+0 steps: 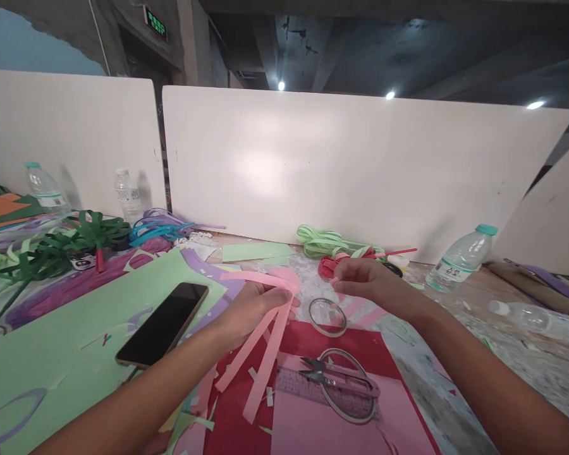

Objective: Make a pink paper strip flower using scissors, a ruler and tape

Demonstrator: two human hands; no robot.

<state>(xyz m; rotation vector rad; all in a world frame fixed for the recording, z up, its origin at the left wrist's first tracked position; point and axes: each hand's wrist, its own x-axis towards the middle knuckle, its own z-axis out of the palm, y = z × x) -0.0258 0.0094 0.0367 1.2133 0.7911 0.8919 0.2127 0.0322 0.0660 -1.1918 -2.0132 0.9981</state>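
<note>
Item, pink paper strips (275, 341): held in the left hand (260, 309), pinched between thumb and fingers, which are closed on the piece; two strips are hung towards 7 o'clock, another is pointed towards 10 o'clock.

Item, right hand (360, 281): raised at 2 to 3 o'clock from the left, fingers curled, thumb and forefinger brought near each other; a pink speck is seen at the tips, but whether it is gripped cannot be told.

Clock directions below are taken from the left hand. Smaller ring (328, 316): laid at 3 o'clock. Snips (334, 378): laid at 4 o'clock across the larger ring (355, 421) and the clear ruler (296, 387). Phone (164, 325): placed at 9 o'clock on a pale green sheet (71, 354). Light green strip bundle (322, 241): placed between 1 and 2 o'clock. Dark green fringed paper (95, 229): seen at 10 o'clock.
</note>
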